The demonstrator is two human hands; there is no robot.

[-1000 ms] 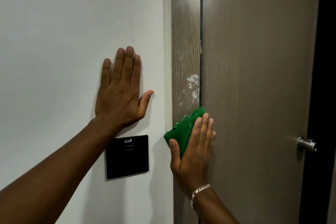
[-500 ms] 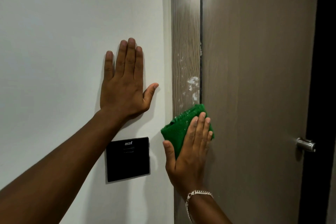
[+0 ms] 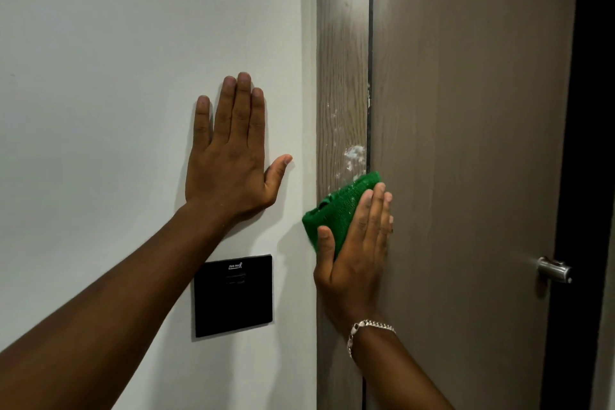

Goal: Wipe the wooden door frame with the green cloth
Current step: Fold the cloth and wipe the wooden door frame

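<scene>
White wall (image 3: 100, 76) at left, grey door (image 3: 466, 143) at right, the wooden door frame (image 3: 341, 60) a narrow strip between. Left hand (image 3: 229, 156), fingers spread wide and flat on the wall, holds nothing, likely bracing the body; right hand (image 3: 357, 243) presses the folded green cloth (image 3: 339, 210) flat against the frame. White specks (image 3: 354, 156) sit just above the cloth, probably the next target.

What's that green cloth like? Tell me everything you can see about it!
The green cloth is bright green with a bumpy, nubbly weave, and looks folded into a thick pad. Tiny pale specks dot its top. The right hand presses it flat against the wooden door frame, fingers spread over it and thumb hooked on its lower edge. It sits tilted, its top corner just under the white smudges on the frame.
</scene>
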